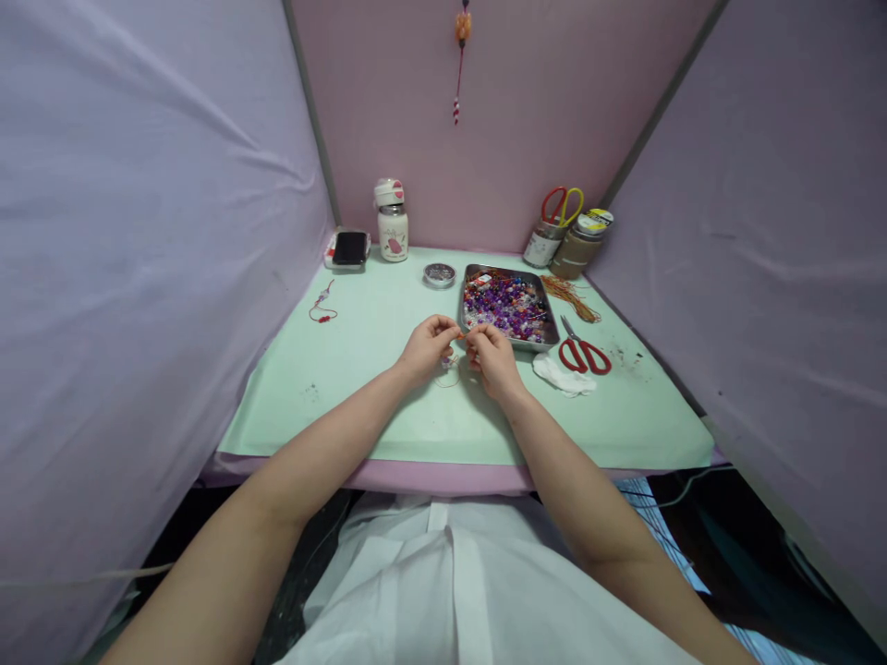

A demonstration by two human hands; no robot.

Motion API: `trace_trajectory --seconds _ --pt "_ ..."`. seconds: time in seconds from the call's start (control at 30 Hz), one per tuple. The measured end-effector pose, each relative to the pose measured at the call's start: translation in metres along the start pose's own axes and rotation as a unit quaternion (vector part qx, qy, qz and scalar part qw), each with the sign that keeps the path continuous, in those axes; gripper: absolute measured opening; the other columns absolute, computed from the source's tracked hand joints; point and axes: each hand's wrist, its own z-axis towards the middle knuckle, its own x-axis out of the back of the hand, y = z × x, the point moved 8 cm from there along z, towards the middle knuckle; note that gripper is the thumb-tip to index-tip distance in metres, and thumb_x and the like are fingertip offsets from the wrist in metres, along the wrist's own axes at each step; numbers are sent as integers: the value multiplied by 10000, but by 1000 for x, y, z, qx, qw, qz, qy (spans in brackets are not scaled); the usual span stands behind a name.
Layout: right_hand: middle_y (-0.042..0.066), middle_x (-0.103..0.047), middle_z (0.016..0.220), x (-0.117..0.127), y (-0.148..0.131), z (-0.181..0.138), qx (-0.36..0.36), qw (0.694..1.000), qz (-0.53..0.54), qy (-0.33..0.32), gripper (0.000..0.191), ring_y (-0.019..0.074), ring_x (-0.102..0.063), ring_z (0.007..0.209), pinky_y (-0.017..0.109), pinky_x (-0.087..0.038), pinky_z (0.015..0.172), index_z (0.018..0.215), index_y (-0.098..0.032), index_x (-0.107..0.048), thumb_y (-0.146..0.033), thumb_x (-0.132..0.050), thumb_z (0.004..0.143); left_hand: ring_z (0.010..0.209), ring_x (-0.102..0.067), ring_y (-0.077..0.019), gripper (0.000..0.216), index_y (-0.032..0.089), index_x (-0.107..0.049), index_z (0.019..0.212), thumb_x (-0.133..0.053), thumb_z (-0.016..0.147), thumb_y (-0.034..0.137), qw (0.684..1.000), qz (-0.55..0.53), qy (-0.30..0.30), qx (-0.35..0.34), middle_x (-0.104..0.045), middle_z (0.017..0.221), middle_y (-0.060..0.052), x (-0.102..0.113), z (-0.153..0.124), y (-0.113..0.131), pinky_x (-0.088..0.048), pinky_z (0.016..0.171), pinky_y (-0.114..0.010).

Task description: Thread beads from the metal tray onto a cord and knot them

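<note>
My left hand (428, 349) and my right hand (493, 358) meet near the front left corner of a metal tray of beads (556, 334). The fingers of both are closed in a pinch. A tiny orange bead (462, 336) shows at my left fingertips, and my right fingertips are right beside it. What my right fingers hold is too small to make out. Just below the hands, a thin pale cord (450, 384) loops over the green tabletop, with a few small purplish beads (447, 363) by it.
Red-handled scissors (584, 356) and a crumpled white cloth (565, 377) lie right of the tray. Behind are a bundle of brown cord (574, 297), jars (579, 249), a round dish (439, 274), a white bottle (394, 231), and a phone (351, 247). A beaded red string (323, 309) lies left.
</note>
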Motion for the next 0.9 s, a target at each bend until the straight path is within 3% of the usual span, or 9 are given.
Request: trace_trajectory --seconds 0.33,0.6,0.9 --pt "-62 -441 585 3 -3 1 14 1000 2 11 125 76 -374 490 195 -226 424 703 -220 -475 -251 -581 646 527 -479 -34 302 171 -520 889 -709 659 124 996 -66 -40 53 -618 764 8 -2 -1 -5 -341 518 -192" --pt "-65 -453 553 3 -2 2 25 1000 -15 3 134 77 -389 487 200 -271 446 720 -215 -501 -288 -600 665 621 -555 -66 286 166 -515 887 -680 672 75 999 -34 2 38 -631 769 -6 5 1 -5 -382 570 -202" --pt "-71 -468 572 0 1 4 14 1000 -11 -10 200 69 -400 474 204 -294 444 747 -205 -543 -344 -647 646 577 -533 -57 321 168 -508 908 -699 663 87 999 -36 7 40 -619 740 19 4 0 -3 -371 561 -201"
